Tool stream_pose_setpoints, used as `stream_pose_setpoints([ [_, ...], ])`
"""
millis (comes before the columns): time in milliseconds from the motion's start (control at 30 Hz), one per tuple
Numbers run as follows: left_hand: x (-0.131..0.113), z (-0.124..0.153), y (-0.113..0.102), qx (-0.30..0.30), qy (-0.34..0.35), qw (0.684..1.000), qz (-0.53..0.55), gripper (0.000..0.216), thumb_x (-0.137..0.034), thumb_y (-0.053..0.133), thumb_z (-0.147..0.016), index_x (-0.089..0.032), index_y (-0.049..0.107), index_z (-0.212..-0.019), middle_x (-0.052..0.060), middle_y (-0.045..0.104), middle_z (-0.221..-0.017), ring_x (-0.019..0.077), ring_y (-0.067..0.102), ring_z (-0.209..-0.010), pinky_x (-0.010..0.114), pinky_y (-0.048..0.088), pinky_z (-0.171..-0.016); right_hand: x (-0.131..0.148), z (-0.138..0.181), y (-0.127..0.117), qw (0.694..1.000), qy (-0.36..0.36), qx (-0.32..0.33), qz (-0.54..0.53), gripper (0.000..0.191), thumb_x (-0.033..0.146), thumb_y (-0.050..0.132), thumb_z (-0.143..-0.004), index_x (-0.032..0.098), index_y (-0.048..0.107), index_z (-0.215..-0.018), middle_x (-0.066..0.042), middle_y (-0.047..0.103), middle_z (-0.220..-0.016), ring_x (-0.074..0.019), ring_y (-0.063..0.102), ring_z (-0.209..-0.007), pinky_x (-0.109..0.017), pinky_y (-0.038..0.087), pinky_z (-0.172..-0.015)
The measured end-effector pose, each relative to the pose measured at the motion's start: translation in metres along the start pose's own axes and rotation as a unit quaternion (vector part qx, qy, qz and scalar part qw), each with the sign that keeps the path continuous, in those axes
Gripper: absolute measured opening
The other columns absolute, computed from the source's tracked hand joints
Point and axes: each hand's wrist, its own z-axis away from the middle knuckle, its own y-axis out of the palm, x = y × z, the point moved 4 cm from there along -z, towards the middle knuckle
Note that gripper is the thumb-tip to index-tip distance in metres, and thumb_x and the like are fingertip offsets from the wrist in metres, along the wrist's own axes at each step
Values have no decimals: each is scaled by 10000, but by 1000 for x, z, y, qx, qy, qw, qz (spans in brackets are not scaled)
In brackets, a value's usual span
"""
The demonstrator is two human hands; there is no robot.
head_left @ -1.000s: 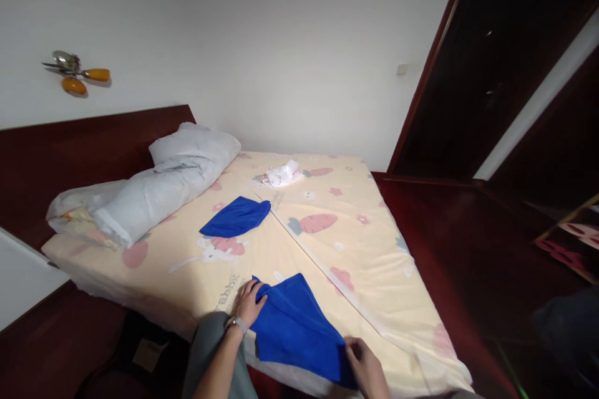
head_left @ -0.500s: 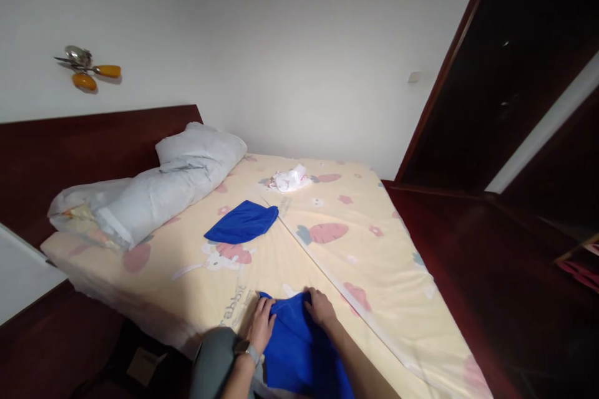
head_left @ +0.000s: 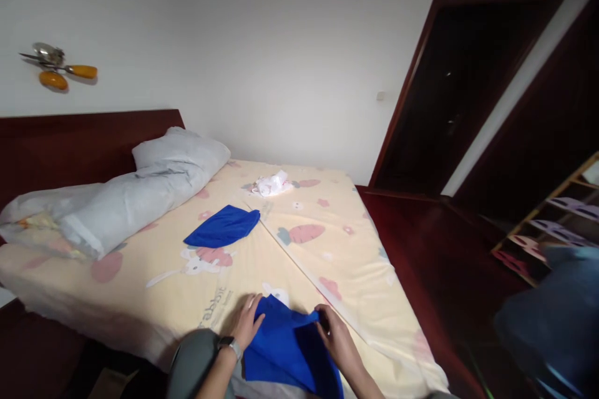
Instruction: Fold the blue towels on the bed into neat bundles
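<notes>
A blue cloth (head_left: 285, 349) lies folded at the near edge of the bed (head_left: 355, 274). My left hand (head_left: 246, 321) rests on its left edge with the fingers stretched flat; a watch is on that wrist. At the cloth's upper right corner, my right hand (head_left: 334, 333) has its fingers curled round the fabric. A second blue cloth (head_left: 222, 227) lies apart in the middle of the bed.
A grey rolled duvet and pillow (head_left: 116, 196) lie along the headboard at the left. A crumpled white item (head_left: 271, 184) sits at the far side. Dark wooden floor (head_left: 430, 249), a doorway (head_left: 449, 87) and a shelf (head_left: 552, 224) are to the right.
My right hand moved from the cloth's lower right corner up to its top right, folding the cloth over into a narrower shape. The left hand stayed on the left edge. The view shifted.
</notes>
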Motion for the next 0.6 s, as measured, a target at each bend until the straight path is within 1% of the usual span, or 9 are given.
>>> stream_pose_setpoints([
  [100, -9, -12, -1, 58, -24, 997, -42, 524, -224, 511, -887, -203, 569, -1408, 114, 611, -1457, 255, 573, -1360, 412, 458, -1162, 7, 21, -5, 1000, -9, -16, -8, 262, 382, 577, -920, 289, 646, -1155, -19, 733, -870, -224, 719, -773, -357, 614, -755],
  [200, -23, -18, -4, 113, -18, 991, -71, 452, -157, 517, -881, -178, 645, -1314, 123, 695, -1335, 233, 643, -1266, 374, 471, -1136, 19, 37, -2, 999, -43, -28, -2, 220, 414, 554, -938, 335, 681, -1099, -22, 759, -927, -248, 752, -839, -374, 638, -776],
  [267, -32, -15, -9, 112, -9, 990, -82, 393, -140, 502, -896, -190, 684, -1242, 110, 733, -1259, 223, 681, -1202, 355, 504, -1091, 28, 46, -1, 997, -71, -35, 8, 206, 429, 531, -952, 350, 709, -1020, -18, 767, -923, -245, 766, -838, -352, 646, -757],
  [333, -40, -6, -20, 60, 7, 995, -85, 358, -171, 479, -935, -227, 693, -1217, 87, 750, -1219, 218, 714, -1136, 341, 553, -1020, 37, 53, -5, 995, -91, -48, 12, 209, 422, 528, -956, 347, 723, -965, -20, 767, -884, -236, 771, -803, -322, 648, -721],
  [400, -49, 6, -39, -32, 39, 994, -98, 323, -246, 456, -983, -254, 694, -1202, 76, 770, -1166, 226, 749, -1055, 335, 598, -931, 47, 56, -17, 993, -100, -65, 0, 184, 405, 548, -947, 362, 725, -979, -20, 769, -885, -237, 776, -807, -315, 655, -729],
  [467, -64, 21, -66, -129, 80, 981, -124, 301, -335, 446, -1020, -251, 699, -1159, 77, 795, -1077, 237, 775, -962, 326, 622, -840, 60, 57, -35, 993, -93, -71, -28, 161, 424, 593, -914, 441, 708, -1026, 1, 771, -923, -258, 781, -843, -336, 668, -730],
  [500, -74, 29, -82, -171, 104, 970, -137, 301, -371, 443, -1033, -245, 698, -1131, 76, 805, -1029, 235, 784, -912, 315, 626, -796, 67, 58, -47, 993, -80, -72, -47, 178, 452, 617, -890, 500, 692, -1045, 17, 768, -937, -274, 782, -845, -349, 676, -700],
  [567, -101, 44, -117, -237, 153, 948, -149, 297, -418, 453, -1047, -240, 688, -1077, 59, 813, -935, 215, 789, -802, 283, 620, -717, 79, 63, -74, 992, -33, -81, -88, 218, 511, 626, -859, 592, 661, -1058, 39, 761, -959, -298, 779, -825, -369, 678, -610],
  [600, -116, 51, -134, -262, 180, 937, -146, 291, -426, 457, -1050, -241, 680, -1056, 47, 812, -899, 201, 785, -750, 266, 614, -685, 85, 68, -88, 991, -10, -79, -104, 226, 536, 622, -848, 612, 659, -1057, 43, 764, -988, -307, 778, -830, -374, 676, -580],
])
